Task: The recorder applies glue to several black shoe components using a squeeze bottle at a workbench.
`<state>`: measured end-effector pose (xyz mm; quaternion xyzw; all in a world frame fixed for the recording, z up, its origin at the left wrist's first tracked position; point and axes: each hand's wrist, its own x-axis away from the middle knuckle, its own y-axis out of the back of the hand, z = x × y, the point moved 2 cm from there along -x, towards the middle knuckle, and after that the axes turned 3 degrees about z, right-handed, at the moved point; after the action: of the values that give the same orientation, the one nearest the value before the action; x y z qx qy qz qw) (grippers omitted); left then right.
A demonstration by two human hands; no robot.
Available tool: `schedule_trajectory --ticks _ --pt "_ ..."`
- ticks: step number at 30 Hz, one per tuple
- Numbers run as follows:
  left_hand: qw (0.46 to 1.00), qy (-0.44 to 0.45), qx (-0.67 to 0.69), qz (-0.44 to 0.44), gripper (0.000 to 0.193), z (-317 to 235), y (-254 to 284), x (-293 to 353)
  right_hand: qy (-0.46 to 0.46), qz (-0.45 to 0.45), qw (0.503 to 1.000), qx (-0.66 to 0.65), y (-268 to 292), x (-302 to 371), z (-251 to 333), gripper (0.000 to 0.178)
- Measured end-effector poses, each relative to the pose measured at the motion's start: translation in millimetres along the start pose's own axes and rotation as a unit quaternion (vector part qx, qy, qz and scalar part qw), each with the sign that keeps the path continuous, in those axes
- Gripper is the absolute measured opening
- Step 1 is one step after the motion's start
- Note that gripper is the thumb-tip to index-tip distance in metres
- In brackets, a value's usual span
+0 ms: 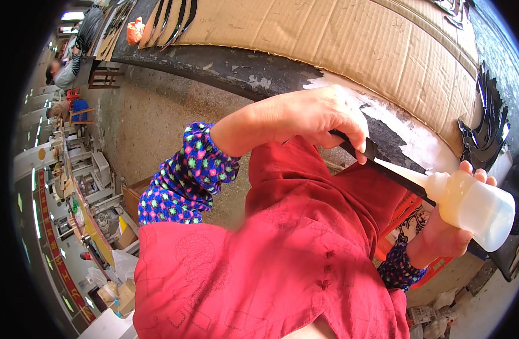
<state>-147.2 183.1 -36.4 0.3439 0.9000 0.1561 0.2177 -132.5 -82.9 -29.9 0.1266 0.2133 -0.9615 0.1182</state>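
Note:
My left hand pinches one end of a long, narrow black strip between thumb and fingers. The strip slants down to the right, in front of the table edge. In my right hand is a translucent squeeze bottle, part full of pale liquid and tipped on its side. Its tapered white nozzle points left along the strip. The tip lies at the strip close to my left thumb; whether it touches, I cannot tell. The strip's far end is hidden behind the bottle and right hand.
Corrugated cardboard covers much of the worn dark table. Curved glossy black pieces lie at its left end, beside a crumpled orange thing. More black pieces are heaped at the right. A wooden stool and another person are far left.

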Motion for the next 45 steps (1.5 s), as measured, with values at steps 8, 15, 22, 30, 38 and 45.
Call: schedule_trajectory --ticks 8,15,22,30,38,45 --pt "1.0 -0.021 0.007 -0.007 0.025 2.0 1.3 -2.6 -0.002 0.003 1.0 -0.007 3.0 3.1 0.8 0.083" --pt "1.0 -0.002 -0.007 0.0 0.025 4.1 1.6 1.7 0.012 0.155 0.975 -0.158 7.5 -2.0 -5.6 0.082" --pt "1.0 -0.012 0.004 0.015 0.025 -1.3 -1.2 0.4 0.014 -0.07 0.997 0.015 -11.3 -5.3 -1.3 0.083" --pt "0.993 0.083 0.081 0.024 0.028 -7.8 -1.7 2.7 0.013 -0.063 0.998 -0.007 -17.1 -7.5 -2.5 0.081" --pt "0.998 0.042 0.033 0.015 0.028 -7.8 -2.5 3.1 0.001 -0.058 0.998 -0.004 -15.4 -4.9 -0.7 0.081" --pt "0.999 0.049 0.006 0.02 0.023 -5.9 -1.8 3.3 0.007 -0.071 0.997 -0.001 -13.8 -2.4 1.2 0.081"
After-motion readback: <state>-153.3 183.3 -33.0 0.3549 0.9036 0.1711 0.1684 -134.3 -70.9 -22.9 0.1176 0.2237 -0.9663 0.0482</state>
